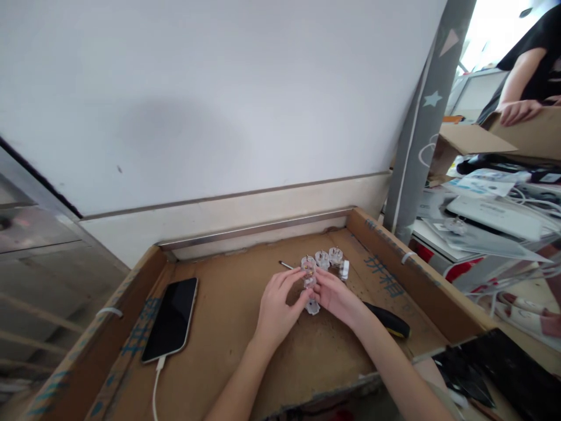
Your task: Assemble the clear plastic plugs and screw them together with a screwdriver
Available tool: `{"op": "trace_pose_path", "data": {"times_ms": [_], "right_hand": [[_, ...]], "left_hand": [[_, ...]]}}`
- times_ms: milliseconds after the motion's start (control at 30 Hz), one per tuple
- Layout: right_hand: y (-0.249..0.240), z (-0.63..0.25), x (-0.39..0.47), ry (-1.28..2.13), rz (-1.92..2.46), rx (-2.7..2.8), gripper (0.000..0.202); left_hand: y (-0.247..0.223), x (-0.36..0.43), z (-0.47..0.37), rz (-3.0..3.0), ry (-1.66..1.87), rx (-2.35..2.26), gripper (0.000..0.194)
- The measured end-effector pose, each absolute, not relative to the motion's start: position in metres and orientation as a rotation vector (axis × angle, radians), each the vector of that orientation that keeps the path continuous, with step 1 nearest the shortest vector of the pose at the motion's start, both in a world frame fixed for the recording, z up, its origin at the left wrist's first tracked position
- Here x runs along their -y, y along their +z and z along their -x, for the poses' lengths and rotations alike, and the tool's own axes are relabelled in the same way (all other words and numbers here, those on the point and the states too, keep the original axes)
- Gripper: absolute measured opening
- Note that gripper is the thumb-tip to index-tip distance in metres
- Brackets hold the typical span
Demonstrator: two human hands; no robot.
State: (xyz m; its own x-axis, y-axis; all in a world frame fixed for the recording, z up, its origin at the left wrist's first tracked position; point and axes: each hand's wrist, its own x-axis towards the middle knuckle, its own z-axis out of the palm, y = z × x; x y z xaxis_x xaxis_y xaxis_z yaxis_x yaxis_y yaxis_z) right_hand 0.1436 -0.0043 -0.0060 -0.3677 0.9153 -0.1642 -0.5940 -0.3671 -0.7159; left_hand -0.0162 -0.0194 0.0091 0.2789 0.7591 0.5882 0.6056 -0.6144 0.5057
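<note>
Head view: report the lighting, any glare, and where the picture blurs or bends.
In the head view, a broad, soft shadow lies on the white panel; the head view's upper-right background is washed out by brightness; the head view's outer edges look stretched and smeared; in the head view, the clear plug between the left hand and right hand lacks fine detail.

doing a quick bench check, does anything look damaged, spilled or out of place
The near edge of the cardboard tray looks ragged and uneven, as if worn. The clear plug between left hand and right hand is too small to judge. No liquid spill shows.
</note>
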Motion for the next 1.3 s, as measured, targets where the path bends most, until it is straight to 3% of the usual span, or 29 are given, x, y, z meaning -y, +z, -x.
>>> {"op": "trace_pose_path", "data": {"times_ms": [200,433,900,1300], "right_hand": [[-0.01,-0.153,0.001,1.83,0.714,0.755,0.031],[-0.013,-0.159,-0.003,1.654,0.795,0.876,0.038],[-0.021,-0.135,0.005,1.059,1.098,1.404,0.035],[-0.019,-0.134,0.008,0.907,1.148,1.592,0.035]], "left_hand": [[0.014,0.019,0.024,-2.35,1.025,-1.303,0.06],[0.004,0.022,0.019,-2.444,0.716,-1.273,0.051],[0.006,0.016,0.023,-2.316,0.883,-1.559,0.046],[-0.001,0.013,0.023,-2.349,0.858,-1.537,0.046]]}}
